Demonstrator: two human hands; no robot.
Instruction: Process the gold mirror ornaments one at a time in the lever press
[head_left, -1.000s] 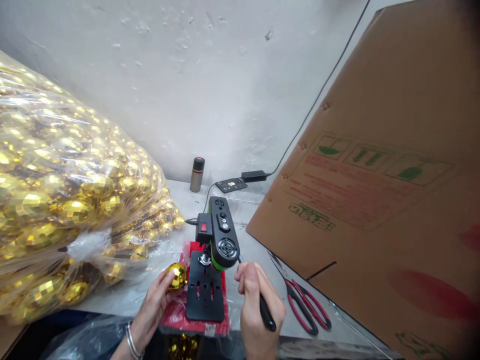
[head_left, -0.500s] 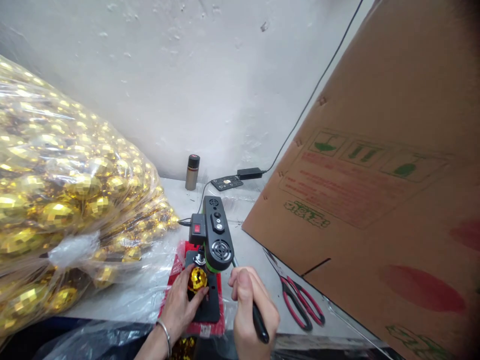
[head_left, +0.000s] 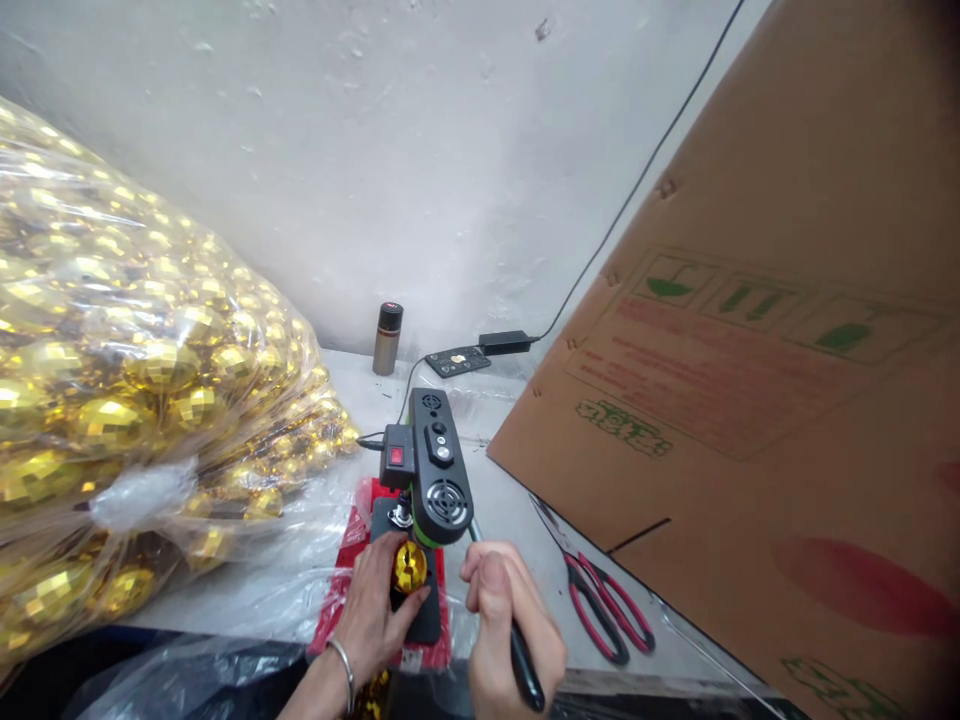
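A rough white plaster wall backs the pale bench [head_left: 517, 500]. The left hand [head_left: 373, 620] pinches a faceted gold ball [head_left: 410, 566] on the small black press [head_left: 429, 470], under its head. At three o'clock, the right hand [head_left: 504, 625] is closed round the black lever [head_left: 525, 672].

Gold ball [head_left: 410, 566] (formerly aside) under machine [head_left: 433, 470]

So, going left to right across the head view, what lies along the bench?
Bag of gold balls → left hand holding a gold ball → right hand on the lever handle → red scissors → cardboard box.
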